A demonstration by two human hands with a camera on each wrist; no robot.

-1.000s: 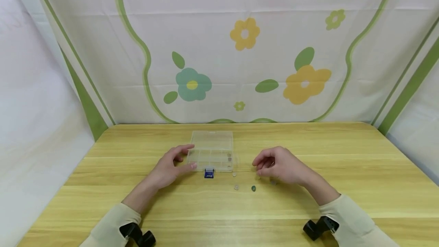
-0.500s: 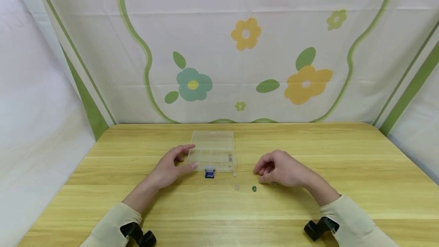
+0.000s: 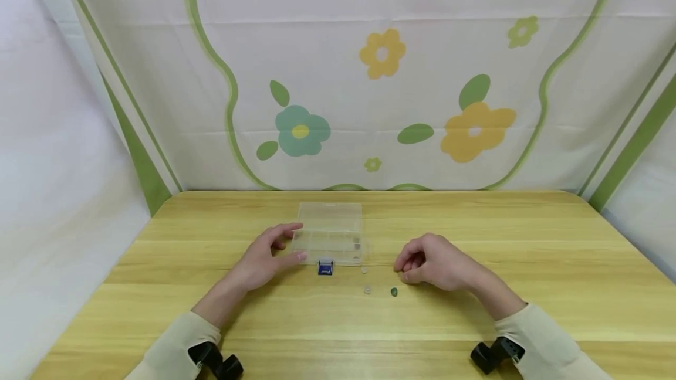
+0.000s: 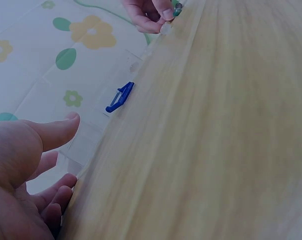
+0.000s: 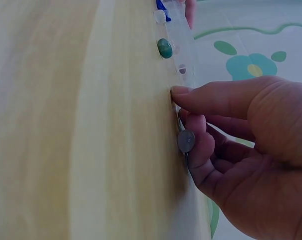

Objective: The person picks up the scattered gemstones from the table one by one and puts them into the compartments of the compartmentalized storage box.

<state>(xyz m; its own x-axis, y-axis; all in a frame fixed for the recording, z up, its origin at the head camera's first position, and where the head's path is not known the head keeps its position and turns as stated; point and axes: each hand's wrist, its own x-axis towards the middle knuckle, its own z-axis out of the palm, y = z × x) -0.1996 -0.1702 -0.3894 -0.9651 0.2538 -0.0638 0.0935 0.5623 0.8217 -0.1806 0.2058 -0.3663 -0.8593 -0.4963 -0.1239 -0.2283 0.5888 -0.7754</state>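
Observation:
A clear plastic compartment box stands with its lid raised at the back and a blue latch at its front. My left hand spans its left end, thumb and forefinger spread and touching it. Several small stones sit in the right-hand compartments. On the table lie a green stone and two pale clear stones, one nearer me and one by the box corner. My right hand is lowered to the table, fingers bent; a grey stone shows beside them. I cannot tell whether its fingertips pinch anything.
The wooden table reaches back to a white cloth backdrop printed with flowers and green lines. Black wrist cameras sit at the left cuff and right cuff.
My right hand has dropped slightly towards the table, its fingertips closing in; the stone at its fingertips and the grey one behind are now hidden in the head view. The left hand keeps its place.

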